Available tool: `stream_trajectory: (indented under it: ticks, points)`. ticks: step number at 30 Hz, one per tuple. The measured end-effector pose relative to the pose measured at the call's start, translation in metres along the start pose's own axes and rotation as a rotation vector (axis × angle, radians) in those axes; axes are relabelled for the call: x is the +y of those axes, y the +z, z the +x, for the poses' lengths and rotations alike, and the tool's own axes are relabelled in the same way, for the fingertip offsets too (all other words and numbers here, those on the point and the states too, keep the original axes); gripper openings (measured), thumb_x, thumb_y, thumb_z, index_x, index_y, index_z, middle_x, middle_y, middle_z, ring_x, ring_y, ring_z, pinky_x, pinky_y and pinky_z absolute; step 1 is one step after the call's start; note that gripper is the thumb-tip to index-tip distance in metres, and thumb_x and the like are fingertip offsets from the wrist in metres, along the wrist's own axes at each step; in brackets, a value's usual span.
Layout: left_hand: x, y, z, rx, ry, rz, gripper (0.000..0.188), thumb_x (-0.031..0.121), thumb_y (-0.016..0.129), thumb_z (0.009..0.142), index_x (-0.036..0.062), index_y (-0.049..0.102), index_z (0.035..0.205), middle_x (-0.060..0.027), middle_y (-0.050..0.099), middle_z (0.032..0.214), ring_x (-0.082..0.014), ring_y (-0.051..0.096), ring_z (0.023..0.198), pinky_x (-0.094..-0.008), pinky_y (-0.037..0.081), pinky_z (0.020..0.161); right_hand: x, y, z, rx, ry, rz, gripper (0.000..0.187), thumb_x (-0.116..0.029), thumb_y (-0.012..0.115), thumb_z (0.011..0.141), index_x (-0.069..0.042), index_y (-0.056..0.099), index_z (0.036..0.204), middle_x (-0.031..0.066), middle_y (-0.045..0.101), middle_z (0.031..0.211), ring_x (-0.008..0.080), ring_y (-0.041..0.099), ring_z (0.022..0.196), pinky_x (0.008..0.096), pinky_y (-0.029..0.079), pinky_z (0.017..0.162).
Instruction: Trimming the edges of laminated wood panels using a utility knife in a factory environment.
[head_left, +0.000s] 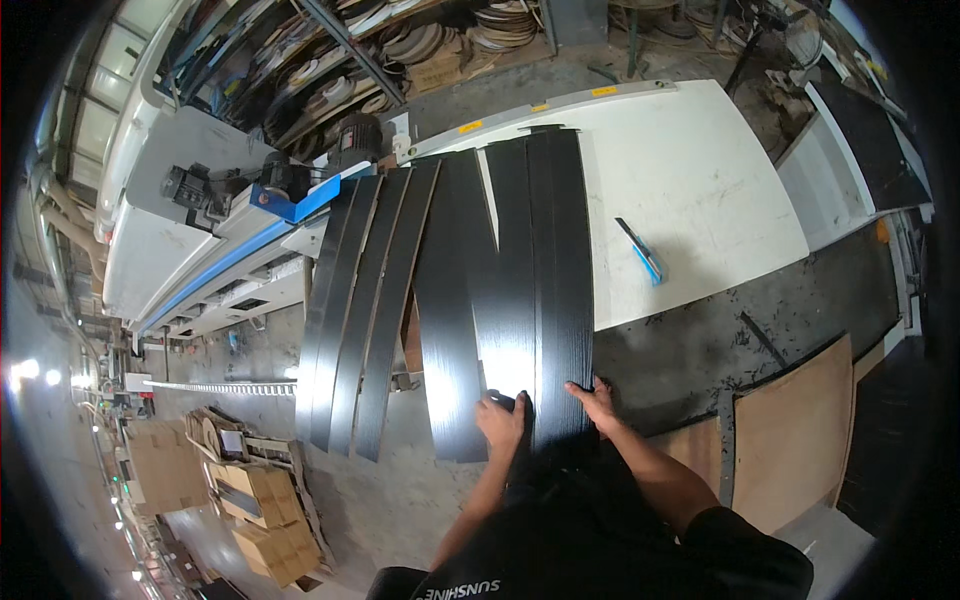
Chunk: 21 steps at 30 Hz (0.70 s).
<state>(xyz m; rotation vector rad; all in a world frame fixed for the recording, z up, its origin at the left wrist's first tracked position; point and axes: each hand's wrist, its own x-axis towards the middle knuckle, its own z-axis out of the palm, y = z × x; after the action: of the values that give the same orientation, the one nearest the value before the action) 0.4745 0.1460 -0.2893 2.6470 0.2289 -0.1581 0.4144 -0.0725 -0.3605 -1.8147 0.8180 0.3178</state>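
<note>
Long black panels with a glossy wood-grain face lie side by side, reaching from the white worktop toward my body. My right hand closes on the right edge of the rightmost black panel, thumb on top and fingers partly hidden along the side. At the near end, my left hand closes on the left edge of the same group of panels, its fingers partly hidden. Further left, several narrower black strips fan out with gaps between them. A blue-handled utility knife rests on the worktop to the right.
A white machine with a blue rail and motors stands at the left. Cardboard boxes are stacked at the lower left. Brown boards lean at the right. Shelves with coiled edging stand behind. Dark scraps litter the floor.
</note>
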Motion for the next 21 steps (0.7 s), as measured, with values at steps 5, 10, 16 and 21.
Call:
stream_trajectory:
  ticks: [5,10,16,21]
  points:
    - [-0.016,0.005,0.004,0.045,-0.110,-0.096,0.088,0.063,0.077,0.090,-0.0117,0.058,0.131,-0.0343,0.063,0.122,-0.0527,0.061,0.116,-0.0567,0.047,0.104,0.020,0.008,0.012,-0.122,0.019,0.472,0.047,-0.027,0.085,0.094,-0.003,0.067,0.129,0.0070,0.075,0.117,0.0196,0.068,0.109,0.0365,0.054,0.100]
    - [-0.013,0.001,0.012,-0.131,-0.308,-0.220,0.083,0.067,0.066,0.097,-0.0121,0.065,0.121,-0.0365,0.068,0.120,-0.0528,0.065,0.116,-0.0548,0.050,0.101,0.035,0.013,0.021,-0.068,0.059,0.385,0.059,-0.039,0.085,0.091,-0.003,0.066,0.133,0.0120,0.074,0.123,0.0250,0.066,0.115,0.0401,0.049,0.107]
    - [-0.009,-0.012,0.022,-0.049,-0.299,-0.223,0.060,0.053,0.055,0.109,-0.0044,0.070,0.107,-0.0289,0.073,0.106,-0.0497,0.069,0.101,-0.0553,0.053,0.088,0.012,0.002,0.009,-0.136,0.104,0.504,0.068,-0.047,0.084,0.090,-0.002,0.066,0.137,0.0155,0.072,0.129,0.0288,0.065,0.122,0.0426,0.046,0.111]
    - [-0.014,-0.055,0.050,0.229,-0.263,-0.017,0.046,0.037,0.047,0.113,-0.0008,0.070,0.101,-0.0271,0.073,0.092,-0.0523,0.068,0.088,-0.0596,0.051,0.079,0.017,-0.005,0.008,-0.133,0.140,0.488,0.066,-0.044,0.085,0.089,-0.002,0.066,0.137,0.0137,0.073,0.129,0.0275,0.066,0.119,0.0424,0.049,0.108]
